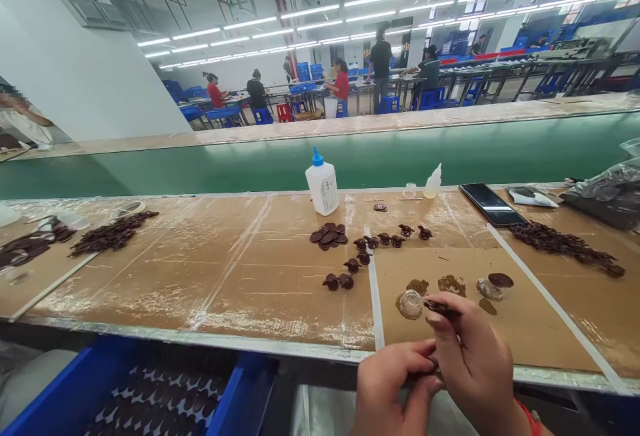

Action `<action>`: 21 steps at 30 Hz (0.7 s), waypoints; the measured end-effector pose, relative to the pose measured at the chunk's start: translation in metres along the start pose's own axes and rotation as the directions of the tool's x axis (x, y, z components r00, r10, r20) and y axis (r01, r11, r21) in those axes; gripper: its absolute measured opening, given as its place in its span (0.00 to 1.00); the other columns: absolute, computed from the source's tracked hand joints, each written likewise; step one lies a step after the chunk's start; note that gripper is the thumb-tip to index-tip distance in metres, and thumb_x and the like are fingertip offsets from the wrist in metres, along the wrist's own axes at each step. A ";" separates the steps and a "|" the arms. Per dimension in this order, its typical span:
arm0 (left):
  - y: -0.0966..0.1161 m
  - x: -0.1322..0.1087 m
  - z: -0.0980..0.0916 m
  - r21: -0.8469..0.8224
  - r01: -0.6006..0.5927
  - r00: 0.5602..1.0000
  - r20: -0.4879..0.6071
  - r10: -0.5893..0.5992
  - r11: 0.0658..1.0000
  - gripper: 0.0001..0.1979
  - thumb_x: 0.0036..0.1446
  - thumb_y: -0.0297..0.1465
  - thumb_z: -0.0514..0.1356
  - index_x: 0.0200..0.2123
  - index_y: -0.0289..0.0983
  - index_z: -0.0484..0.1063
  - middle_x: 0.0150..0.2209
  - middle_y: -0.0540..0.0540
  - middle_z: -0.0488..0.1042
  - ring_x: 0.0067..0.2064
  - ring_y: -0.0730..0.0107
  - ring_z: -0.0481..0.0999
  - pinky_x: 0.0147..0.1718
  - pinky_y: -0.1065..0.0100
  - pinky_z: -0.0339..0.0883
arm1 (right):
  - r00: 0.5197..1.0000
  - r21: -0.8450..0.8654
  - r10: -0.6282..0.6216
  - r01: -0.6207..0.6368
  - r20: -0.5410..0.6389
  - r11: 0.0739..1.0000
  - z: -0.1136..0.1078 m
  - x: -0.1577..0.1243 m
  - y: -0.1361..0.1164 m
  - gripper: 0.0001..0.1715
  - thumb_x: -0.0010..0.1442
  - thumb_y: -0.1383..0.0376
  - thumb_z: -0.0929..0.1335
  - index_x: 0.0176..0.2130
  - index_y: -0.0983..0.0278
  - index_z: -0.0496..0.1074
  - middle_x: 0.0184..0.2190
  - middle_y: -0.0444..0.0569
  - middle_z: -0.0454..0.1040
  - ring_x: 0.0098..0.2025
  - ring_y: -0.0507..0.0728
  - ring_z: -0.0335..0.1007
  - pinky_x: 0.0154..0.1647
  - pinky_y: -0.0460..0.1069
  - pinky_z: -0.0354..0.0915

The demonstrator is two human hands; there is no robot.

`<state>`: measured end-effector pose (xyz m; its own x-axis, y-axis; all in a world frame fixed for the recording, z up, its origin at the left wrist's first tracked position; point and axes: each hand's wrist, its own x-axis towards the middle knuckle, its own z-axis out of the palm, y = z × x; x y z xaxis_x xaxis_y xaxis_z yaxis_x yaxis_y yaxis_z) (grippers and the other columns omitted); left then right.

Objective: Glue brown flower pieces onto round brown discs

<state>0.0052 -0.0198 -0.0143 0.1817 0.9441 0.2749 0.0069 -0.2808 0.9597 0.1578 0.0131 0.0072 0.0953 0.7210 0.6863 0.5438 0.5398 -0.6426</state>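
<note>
My right hand pinches a small dark brown piece between thumb and forefinger, just above the cardboard-covered bench. Close against it, my left hand has its fingertips pressed together; a dark bit shows there, but I cannot make out what it is. Beside the pinched piece stands a small clear round dish on a wet brown stain. Further right, a dark disc rests on another clear dish. Left of my hands are several small dark assembled pieces in a curved row and a pile of dark discs.
A white bottle with a blue cap, a small dropper bottle and a phone stand or lie behind. Dark parts are heaped at right and left. A blue crate sits below the bench edge. Co-workers sit across the hall.
</note>
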 end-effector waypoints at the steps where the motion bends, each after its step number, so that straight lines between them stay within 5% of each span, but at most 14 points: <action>1: 0.000 0.000 0.003 0.032 -0.070 0.997 -0.015 0.071 0.997 0.05 0.69 0.34 0.68 0.46 0.46 0.84 0.51 0.44 0.81 0.49 0.55 0.83 0.51 0.63 0.76 | 0.999 -0.009 0.032 -0.032 -0.012 0.999 0.000 -0.003 0.000 0.11 0.84 0.57 0.63 0.52 0.58 0.71 0.42 0.48 0.75 0.33 0.60 0.75 0.36 0.50 0.71; 5: -0.003 0.005 0.010 0.082 -0.304 0.953 0.023 0.304 0.949 0.10 0.71 0.26 0.64 0.49 0.46 0.82 0.58 0.43 0.77 0.50 0.56 0.83 0.48 0.65 0.77 | 0.990 -0.012 0.122 -0.123 -0.064 0.992 0.001 -0.006 -0.002 0.14 0.84 0.53 0.63 0.51 0.59 0.71 0.43 0.49 0.74 0.34 0.60 0.75 0.36 0.50 0.71; 8: -0.004 0.013 0.007 0.032 -0.346 0.936 0.085 0.343 0.938 0.07 0.70 0.30 0.66 0.49 0.46 0.82 0.56 0.42 0.78 0.48 0.53 0.84 0.44 0.64 0.78 | 0.981 0.015 0.164 -0.163 -0.106 0.986 0.001 -0.005 -0.002 0.16 0.83 0.51 0.64 0.51 0.60 0.73 0.43 0.49 0.74 0.33 0.59 0.74 0.32 0.48 0.69; 14: 0.001 0.021 0.002 -0.200 -0.166 0.978 0.090 0.187 0.966 0.05 0.62 0.36 0.75 0.39 0.45 0.85 0.45 0.42 0.83 0.43 0.57 0.84 0.45 0.67 0.79 | 0.965 0.185 0.257 -0.242 -0.058 0.952 0.005 -0.003 -0.001 0.19 0.82 0.48 0.67 0.49 0.59 0.76 0.41 0.48 0.76 0.36 0.59 0.75 0.34 0.45 0.72; 18: -0.003 0.018 0.004 -0.494 0.038 0.997 0.083 0.004 0.869 0.20 0.53 0.31 0.80 0.49 0.47 0.84 0.46 0.43 0.80 0.42 0.59 0.84 0.40 0.72 0.80 | 0.932 0.346 0.361 -0.347 0.027 0.872 0.006 0.002 0.001 0.20 0.83 0.47 0.65 0.48 0.59 0.73 0.35 0.47 0.71 0.30 0.57 0.69 0.27 0.44 0.68; 21: -0.006 0.018 -0.004 -0.592 0.081 0.994 0.105 -0.022 0.802 0.21 0.55 0.30 0.79 0.51 0.47 0.83 0.49 0.42 0.76 0.45 0.58 0.84 0.41 0.74 0.80 | 0.916 0.444 0.381 -0.394 0.122 0.805 -0.001 0.006 0.009 0.21 0.84 0.46 0.62 0.48 0.58 0.70 0.27 0.42 0.60 0.25 0.55 0.60 0.25 0.43 0.62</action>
<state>0.0048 -0.0003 -0.0148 0.2841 0.9267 0.2458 -0.5624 -0.0466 0.8256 0.1640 0.0224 0.0057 0.1932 0.9194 0.3426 0.0302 0.3435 -0.9387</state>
